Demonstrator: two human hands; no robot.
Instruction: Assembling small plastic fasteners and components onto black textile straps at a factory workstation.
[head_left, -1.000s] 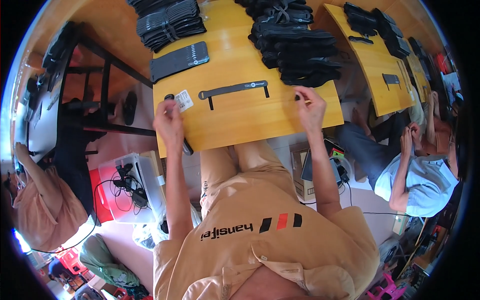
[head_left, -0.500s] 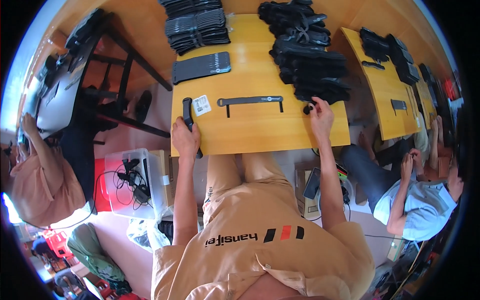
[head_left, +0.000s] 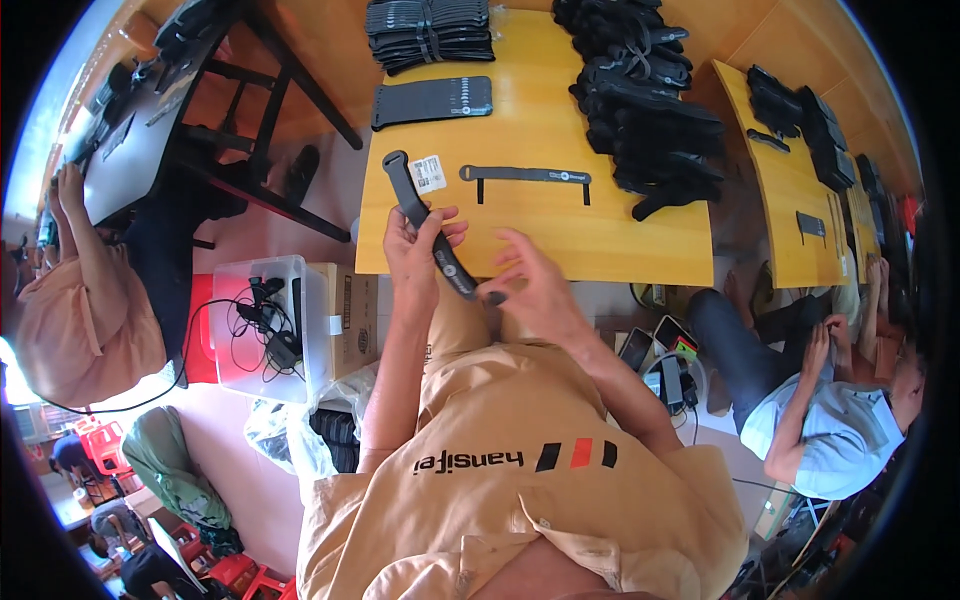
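My left hand (head_left: 412,246) is closed around a black strap (head_left: 404,187) with a looped upper end. The strap slants down past the table's front edge. Close to its lower end is my right hand (head_left: 535,282), fingers spread and slightly blurred. A small black piece (head_left: 495,298) shows at that hand's thumb tip; whether it is a finger cover or something held, I cannot make out. Another strap (head_left: 530,174) lies flat across the table, above two short black marks (head_left: 480,191). A white label (head_left: 429,174) lies beside the held strap's loop.
A stack of flat straps (head_left: 432,103) and a bundled pile (head_left: 430,40) stand at the far left of the yellow table (head_left: 640,250). Loose black straps (head_left: 650,130) heap at the right. A clear bin of cables (head_left: 262,345) stands lower left. Co-workers sit on both sides.
My right hand has left the strap heap and come in toward the held strap's lower end. My left hand has moved the strap nearer the middle, its printed face showing. The whole view has shifted.
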